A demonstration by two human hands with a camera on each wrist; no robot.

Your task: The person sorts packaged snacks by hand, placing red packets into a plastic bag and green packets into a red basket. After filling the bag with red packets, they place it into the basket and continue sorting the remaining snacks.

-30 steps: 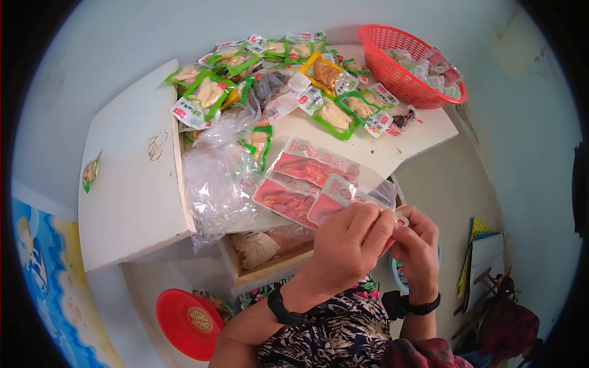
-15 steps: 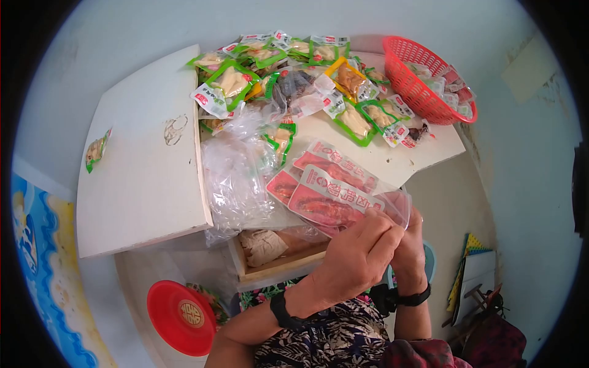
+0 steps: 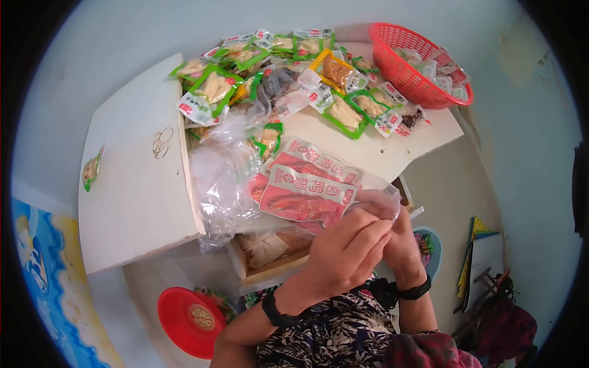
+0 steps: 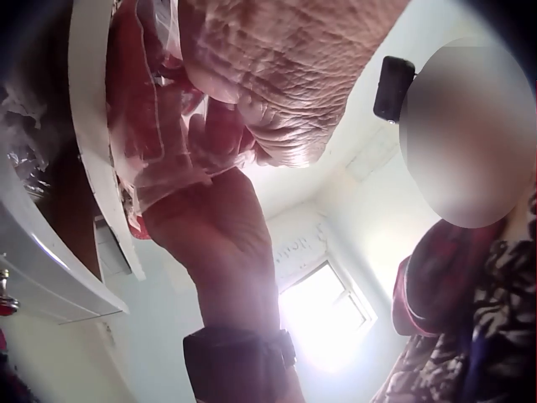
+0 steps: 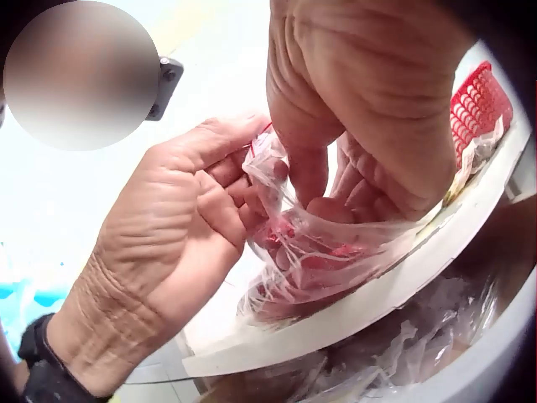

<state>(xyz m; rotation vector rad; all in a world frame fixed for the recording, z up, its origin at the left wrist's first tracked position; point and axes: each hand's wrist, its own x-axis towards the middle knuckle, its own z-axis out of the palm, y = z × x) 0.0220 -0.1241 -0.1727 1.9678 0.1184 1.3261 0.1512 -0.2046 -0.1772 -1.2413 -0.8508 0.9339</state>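
Bag (image 3: 319, 190) w/ red packs, pinched btwn both hands (image 3: 368, 242)

Pale walls (image 3: 92, 37) are enclosing the scene, and a pale floor (image 3: 454, 178) is showing at the right. A white table (image 3: 132, 184) is standing in the middle, with an open wooden drawer (image 3: 270, 267) jutting from its near edge. A blue mat (image 3: 37, 270) is lying near left, and a red round stool (image 3: 193, 319) is sitting beside it. In the left wrist view, a bright window (image 4: 327, 315) is glowing with daylight.
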